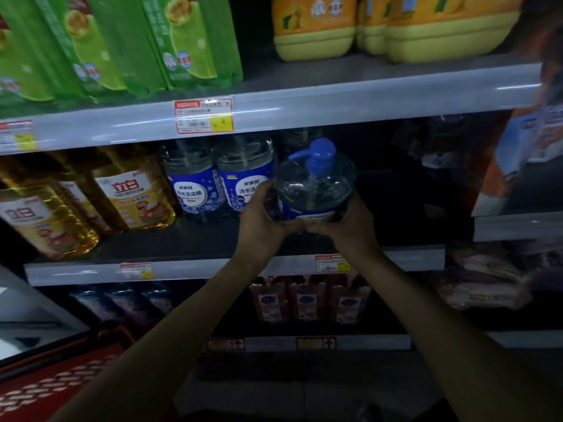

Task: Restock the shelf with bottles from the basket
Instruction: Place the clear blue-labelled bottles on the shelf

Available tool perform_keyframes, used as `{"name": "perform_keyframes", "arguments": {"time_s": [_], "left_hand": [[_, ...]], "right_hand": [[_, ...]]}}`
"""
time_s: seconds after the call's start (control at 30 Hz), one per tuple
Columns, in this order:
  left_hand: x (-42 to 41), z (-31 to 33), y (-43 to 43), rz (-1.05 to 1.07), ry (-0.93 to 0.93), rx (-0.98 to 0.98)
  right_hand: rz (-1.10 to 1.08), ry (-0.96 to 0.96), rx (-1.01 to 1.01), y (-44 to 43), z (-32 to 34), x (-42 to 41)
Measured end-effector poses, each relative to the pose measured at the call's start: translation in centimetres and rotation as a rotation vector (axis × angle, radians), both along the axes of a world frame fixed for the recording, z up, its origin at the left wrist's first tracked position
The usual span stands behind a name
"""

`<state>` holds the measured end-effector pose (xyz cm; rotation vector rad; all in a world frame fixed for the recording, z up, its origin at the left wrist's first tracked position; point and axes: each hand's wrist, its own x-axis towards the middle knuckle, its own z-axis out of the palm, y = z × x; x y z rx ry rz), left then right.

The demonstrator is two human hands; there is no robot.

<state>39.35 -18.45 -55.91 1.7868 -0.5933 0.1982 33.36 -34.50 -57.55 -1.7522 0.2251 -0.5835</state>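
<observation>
Mid shelf (170,239): 2 clear btls (219,178) standing, L hand (262,214) + R hand (347,220) grip clamped on 3rd btl (313,184).

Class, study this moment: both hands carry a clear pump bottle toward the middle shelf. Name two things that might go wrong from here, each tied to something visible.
1. The pump bottle, held low by the left hand and right hand, may knock the two matching bottles standing just beside it.
2. Its blue pump head sits close under the upper shelf edge and might catch if lifted.
</observation>
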Motion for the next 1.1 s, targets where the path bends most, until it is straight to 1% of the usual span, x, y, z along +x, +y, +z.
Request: {"name": "perform_keyframes", "arguments": {"time_s": [0.3, 0.43, 0.53, 0.73, 0.93, 1.1], "left_hand": [[3.7, -1.4, -2.0, 0.022, 0.125, -0.084], [4.7, -1.2, -2.9, 0.049, 0.167, -0.104], [5.0, -0.9, -3.6, 0.08, 0.218, -0.156], [5.5, -0.8, -4.4, 0.118, 0.285, -0.231], [5.7, -1.2, -4.8, 0.149, 0.269, -0.277], [5.9, -1.2, -5.7, 0.16, 0.288, -0.312]], "right_hand": [[-0.018, 0.016, 0.016, -1.4, -1.0, 3.4], [-0.047, 0.011, 0.072, -1.6, -1.6, 4.7], [-0.077, 0.023, 0.11, -1.5, -2.0, 5.6], [-0.097, 0.013, 0.066, -1.8, -1.8, 6.6], [-0.081, -0.004, -0.028, -1.9, -1.2, 7.2], [-0.086, -0.008, -0.036, -2.3, -1.3, 7.9]]}}
